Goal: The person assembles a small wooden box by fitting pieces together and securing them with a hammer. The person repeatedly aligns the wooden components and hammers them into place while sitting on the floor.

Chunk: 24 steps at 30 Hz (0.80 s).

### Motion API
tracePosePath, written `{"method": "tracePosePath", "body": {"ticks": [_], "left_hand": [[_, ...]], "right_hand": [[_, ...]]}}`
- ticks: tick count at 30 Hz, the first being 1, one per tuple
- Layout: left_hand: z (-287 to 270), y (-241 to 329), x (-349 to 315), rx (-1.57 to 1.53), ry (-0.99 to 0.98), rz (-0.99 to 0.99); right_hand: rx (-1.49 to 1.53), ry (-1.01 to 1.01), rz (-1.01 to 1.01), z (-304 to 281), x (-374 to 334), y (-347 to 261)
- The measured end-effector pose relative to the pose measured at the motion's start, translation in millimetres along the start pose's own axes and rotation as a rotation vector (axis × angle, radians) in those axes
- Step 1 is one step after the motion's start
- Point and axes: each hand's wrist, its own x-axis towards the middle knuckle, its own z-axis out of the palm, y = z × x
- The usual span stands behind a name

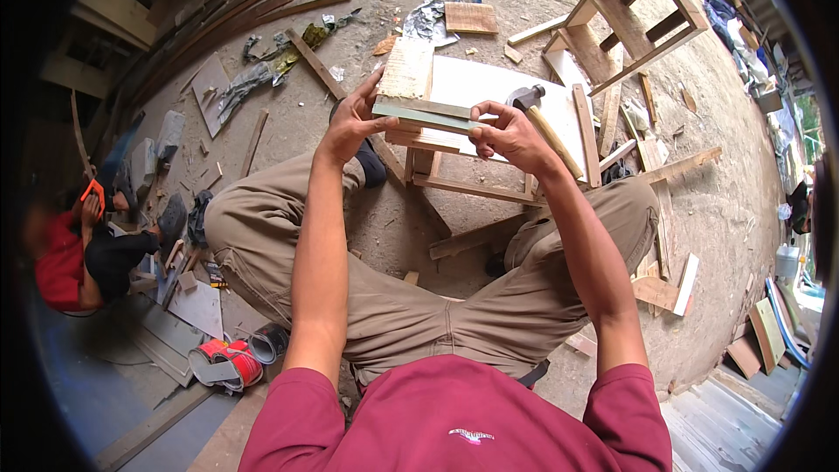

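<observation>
My left hand (357, 122) is closed around the left end of a thin wooden strip (426, 116) with a grey-green face. At the strip's other end, my right hand (516, 135) pinches it between thumb and fingers. A pale wooden block (406, 70) sits right behind the strip, against my left fingers; whether the two are joined I cannot tell. Under them stands a low wooden frame (476, 190) with a white board (476, 79) on top. Just beyond my right hand, a hammer (552, 135) with a dark head and wooden handle lies on the board.
A wooden stool-like frame (625, 22) lies at the far right. Loose planks (686, 164) and offcuts are strewn around my legs. Red paint cans (234, 365) stand at the lower left. On the left, another person (65, 253) sits holding an orange-handled tool (93, 196).
</observation>
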Motion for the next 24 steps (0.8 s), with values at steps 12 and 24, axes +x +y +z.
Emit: {"method": "tracePosePath", "body": {"ticks": [12,24], "left_hand": [[3.9,4.6,-2.4,0.007,-0.013,-0.025],[0.3,-1.2,-1.0,-0.005,0.018,-0.011]], "right_hand": [[-0.08,-0.03,-0.029,-3.9,0.8,-1.8],[-0.082,-0.029,-0.034,-4.6,0.2,0.9]]}}
